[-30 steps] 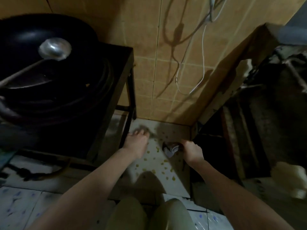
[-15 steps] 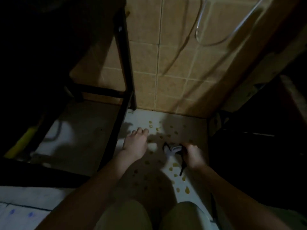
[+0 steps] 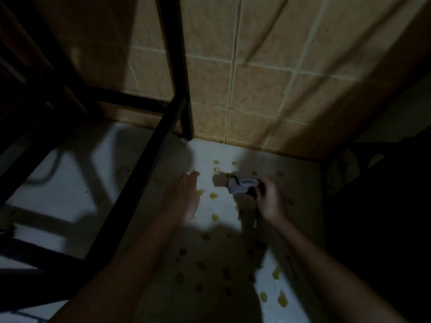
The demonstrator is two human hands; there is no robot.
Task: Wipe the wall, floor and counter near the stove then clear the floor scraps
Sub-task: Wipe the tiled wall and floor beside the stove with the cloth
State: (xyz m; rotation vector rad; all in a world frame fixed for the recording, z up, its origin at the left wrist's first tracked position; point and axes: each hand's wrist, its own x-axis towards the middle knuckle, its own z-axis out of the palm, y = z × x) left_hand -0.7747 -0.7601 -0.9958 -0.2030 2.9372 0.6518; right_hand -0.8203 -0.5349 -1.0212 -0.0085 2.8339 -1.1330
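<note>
Floor scraps (image 3: 214, 195), small yellowish translucent lumps of irregular shape, lie scattered over the pale, smooth floor (image 3: 130, 183) from the foot of the wall to the near edge of view, densest in the strip between the two hands and in the shadow nearer the viewer. Wall (image 3: 256, 89) is of square tan tiles with lighter grout lines, matt and mottled. A black square-section metal stove frame (image 3: 179, 66) stands at the left, one leg meeting the floor at the wall base, a crossbar running diagonally toward the near left. Left hand (image 3: 184, 197) reaches low over the floor, palm down, fingers extended and held loosely together, tips near a scrap. Right hand (image 3: 270, 199) is closed around a crumpled grey cloth (image 3: 241, 185) with a dark strip hanging from it; the cloth protrudes leftward from the fist. Compared with half a second ago, the view has closed in on the corner and both hands sit nearer the wall. No containers are discernible; the far right is too dark to read.
</note>
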